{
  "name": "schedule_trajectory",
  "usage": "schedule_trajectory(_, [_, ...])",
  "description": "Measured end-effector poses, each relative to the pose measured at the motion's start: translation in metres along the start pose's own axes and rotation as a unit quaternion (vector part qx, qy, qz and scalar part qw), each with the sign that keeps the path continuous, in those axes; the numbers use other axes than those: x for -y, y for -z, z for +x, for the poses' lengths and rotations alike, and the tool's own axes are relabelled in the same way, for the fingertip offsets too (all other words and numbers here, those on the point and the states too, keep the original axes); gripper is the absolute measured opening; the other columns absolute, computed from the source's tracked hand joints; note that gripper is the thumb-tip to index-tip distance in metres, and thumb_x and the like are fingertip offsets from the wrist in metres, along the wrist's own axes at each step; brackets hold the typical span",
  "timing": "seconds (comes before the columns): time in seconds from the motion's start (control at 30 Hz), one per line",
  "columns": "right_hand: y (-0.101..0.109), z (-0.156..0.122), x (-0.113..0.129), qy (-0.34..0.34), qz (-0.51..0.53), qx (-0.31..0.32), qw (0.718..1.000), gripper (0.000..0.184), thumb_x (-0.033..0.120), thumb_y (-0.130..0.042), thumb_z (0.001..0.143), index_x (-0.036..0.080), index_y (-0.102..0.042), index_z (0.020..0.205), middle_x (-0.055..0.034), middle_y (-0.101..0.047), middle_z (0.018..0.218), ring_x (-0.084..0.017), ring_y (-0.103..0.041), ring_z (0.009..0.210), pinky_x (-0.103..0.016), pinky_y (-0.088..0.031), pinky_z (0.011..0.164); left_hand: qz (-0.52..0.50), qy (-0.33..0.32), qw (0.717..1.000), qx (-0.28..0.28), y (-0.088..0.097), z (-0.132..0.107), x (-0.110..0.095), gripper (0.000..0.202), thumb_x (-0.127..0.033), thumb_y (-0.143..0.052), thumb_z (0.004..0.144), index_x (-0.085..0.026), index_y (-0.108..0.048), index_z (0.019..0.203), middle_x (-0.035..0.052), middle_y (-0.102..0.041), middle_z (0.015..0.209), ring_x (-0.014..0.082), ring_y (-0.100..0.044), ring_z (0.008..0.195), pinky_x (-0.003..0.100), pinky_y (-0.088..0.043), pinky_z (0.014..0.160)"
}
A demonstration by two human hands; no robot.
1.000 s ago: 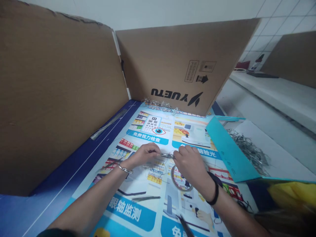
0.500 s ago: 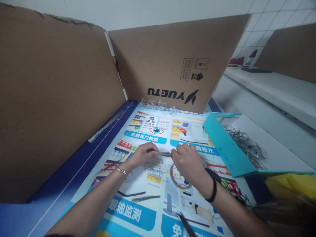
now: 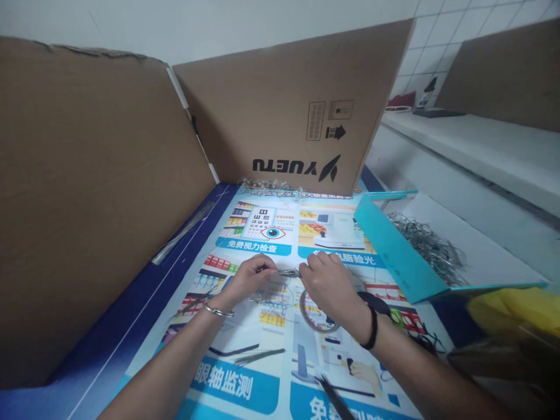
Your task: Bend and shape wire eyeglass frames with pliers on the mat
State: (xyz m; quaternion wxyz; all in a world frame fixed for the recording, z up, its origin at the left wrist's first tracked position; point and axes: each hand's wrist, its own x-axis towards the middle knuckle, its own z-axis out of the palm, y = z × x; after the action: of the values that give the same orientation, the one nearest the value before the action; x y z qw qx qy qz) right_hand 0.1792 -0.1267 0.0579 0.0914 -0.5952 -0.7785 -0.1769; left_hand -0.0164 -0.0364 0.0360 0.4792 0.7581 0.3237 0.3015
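My right hand (image 3: 328,286) is closed around a pair of pliers (image 3: 289,273), whose slim metal jaws point left. The tips of the jaws meet the fingertips of my left hand (image 3: 254,279), which is pinched on a thin wire. Fine loops of this wire (image 3: 286,300) hang below the jaws, over the printed sheet; its end is hidden in the fingers. Under my right hand lies a ring-shaped roll (image 3: 306,318), partly covered. A black roll (image 3: 377,304) sits behind my right wrist.
A turquoise box (image 3: 394,256) holding tangled wire pieces (image 3: 431,248) stands to the right. Cut wire bundles (image 3: 260,354) lie on the sheet, with dark pointed tweezers (image 3: 335,399) near the front. Cardboard panels (image 3: 280,111) wall the back and left. Wire bits (image 3: 271,184) line the back panel.
The camera view has shifted slightly, moving the panels and box left in the picture. Both hands keep the same hold on the pliers and wire.
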Motion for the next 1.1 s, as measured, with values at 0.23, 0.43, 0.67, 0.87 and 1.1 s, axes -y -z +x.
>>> schedule_trajectory(0.23, [0.002, -0.001, 0.002, 0.015, -0.021, -0.025, 0.999, 0.009, 0.011, -0.051, 0.080, 0.018, -0.057, 0.078, -0.0060, -0.052, 0.076, -0.020, -0.040, 0.075, -0.034, -0.021, 0.067, -0.005, -0.003, 1.000, 0.002, 0.000, 0.001, 0.002, 0.010, -0.026, -0.061, 0.078, -0.016, -0.063, 0.075, 0.0036, -0.059, 0.080, 0.0146, -0.054, 0.078, 0.025, -0.044, 0.070])
schedule_trajectory(0.43, [0.000, 0.000, 0.001, 0.021, -0.014, -0.027, 0.999, 0.009, 0.010, -0.053, 0.080, 0.018, -0.056, 0.075, -0.0053, -0.052, 0.074, -0.020, -0.040, 0.075, -0.034, -0.021, 0.066, -0.014, -0.014, 1.000, 0.002, -0.001, 0.001, 0.007, 0.008, -0.024, -0.061, 0.078, -0.017, -0.064, 0.076, 0.0032, -0.058, 0.080, 0.0143, -0.054, 0.077, 0.025, -0.044, 0.068])
schedule_trajectory(0.67, [-0.002, -0.001, 0.000, 0.024, -0.006, -0.029, 0.999, 0.008, 0.011, -0.054, 0.079, 0.018, -0.057, 0.076, -0.0053, -0.053, 0.075, -0.020, -0.040, 0.075, -0.034, -0.022, 0.067, -0.015, -0.014, 1.000, 0.006, -0.001, 0.001, 0.003, 0.006, -0.020, -0.060, 0.078, -0.017, -0.064, 0.074, 0.0035, -0.057, 0.078, 0.0146, -0.054, 0.078, 0.026, -0.044, 0.070])
schedule_trajectory(0.87, [-0.001, -0.001, 0.000, 0.024, 0.000, -0.032, 0.999, 0.008, 0.011, -0.054, 0.080, 0.018, -0.057, 0.076, -0.0048, -0.052, 0.075, -0.020, -0.040, 0.075, -0.034, -0.022, 0.067, -0.023, -0.022, 0.999, 0.006, -0.002, 0.001, 0.007, 0.005, -0.019, -0.060, 0.078, -0.017, -0.064, 0.075, 0.0034, -0.058, 0.080, 0.0144, -0.053, 0.079, 0.025, -0.043, 0.068])
schedule_trajectory(1.1, [-0.003, 0.000, -0.001, 0.018, -0.001, -0.029, 0.999, 0.007, 0.012, -0.054, 0.080, 0.018, -0.056, 0.077, -0.0050, -0.053, 0.076, -0.020, -0.041, 0.075, -0.033, -0.021, 0.067, -0.042, 0.004, 0.999, -0.012, -0.003, 0.000, 0.011, 0.005, -0.021, -0.060, 0.078, -0.016, -0.061, 0.076, 0.0015, -0.056, 0.078, 0.0104, -0.050, 0.064, 0.023, -0.041, 0.060])
